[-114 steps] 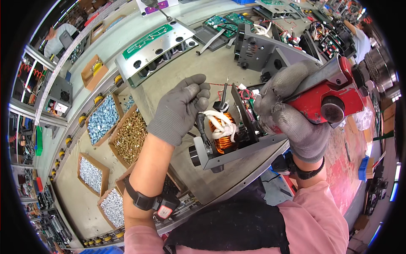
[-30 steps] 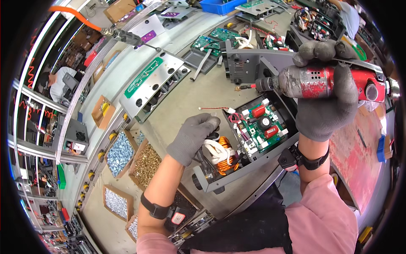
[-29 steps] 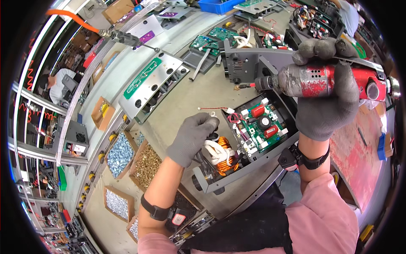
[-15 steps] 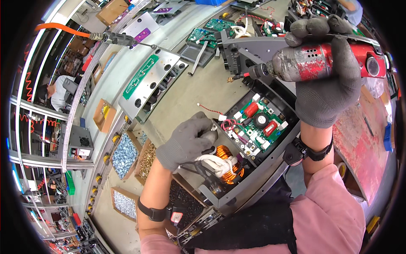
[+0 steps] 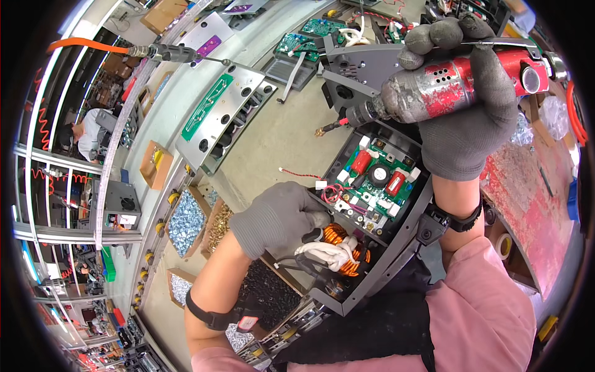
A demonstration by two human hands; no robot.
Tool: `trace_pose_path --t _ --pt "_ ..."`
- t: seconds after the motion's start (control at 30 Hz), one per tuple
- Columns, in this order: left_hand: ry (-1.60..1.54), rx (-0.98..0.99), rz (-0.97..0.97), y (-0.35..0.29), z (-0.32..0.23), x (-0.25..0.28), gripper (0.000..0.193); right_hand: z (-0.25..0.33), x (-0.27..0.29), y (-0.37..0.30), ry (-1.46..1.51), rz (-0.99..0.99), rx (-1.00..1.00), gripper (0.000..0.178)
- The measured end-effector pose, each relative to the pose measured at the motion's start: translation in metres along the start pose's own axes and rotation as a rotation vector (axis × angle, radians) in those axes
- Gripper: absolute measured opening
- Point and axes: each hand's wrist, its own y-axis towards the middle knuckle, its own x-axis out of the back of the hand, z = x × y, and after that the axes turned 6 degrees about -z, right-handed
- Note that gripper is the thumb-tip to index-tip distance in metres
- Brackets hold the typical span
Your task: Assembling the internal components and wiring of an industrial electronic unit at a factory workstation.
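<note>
My right hand (image 5: 474, 118), in a grey glove, is wrapped round a worn red and silver air screwdriver (image 5: 434, 90). Its bit (image 5: 331, 128) points left above the far edge of a dark metal case (image 5: 396, 226), with a small brass-coloured piece at the tip. Inside the case sits a green circuit board (image 5: 384, 180) with red and black parts. Nearer me lies an orange copper coil (image 5: 350, 270) with a white sleeved cable (image 5: 325, 253). At the case's left side my gloved left hand (image 5: 279, 217) is closed, fingers curled by the board's corner; what they grip is hidden.
Boxes of silvery screws (image 5: 186, 223), brass-coloured screws (image 5: 218, 228) and black screws (image 5: 266, 291) stand to the left. Beyond them is a metal plate assembly (image 5: 223, 118), with a second driver (image 5: 167, 54) hanging on an orange hose. More circuit boards (image 5: 297, 46) lie at the back.
The screwdriver has moved left and slightly toward me with my right hand. My left hand has shifted a little nearer, its fingers curled tighter. The case has slid slightly toward me.
</note>
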Motion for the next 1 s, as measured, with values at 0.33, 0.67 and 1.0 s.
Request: trace_pose_path --t 0.33,0.67,1.0 --pt "-0.252 0.123 0.017 -0.001 -0.002 -0.009 0.027 0.003 -0.006 -0.004 0.057 0.015 -0.005 0.03" --pt "-0.483 0.343 -0.127 -0.013 -0.004 -0.016 0.031 0.026 -0.018 -0.005 0.036 0.286 -0.261 0.039" --pt "-0.551 0.195 -0.179 -0.015 0.002 -0.025 0.027 0.008 -0.059 -0.034 -0.335 0.19 -0.47 0.041"
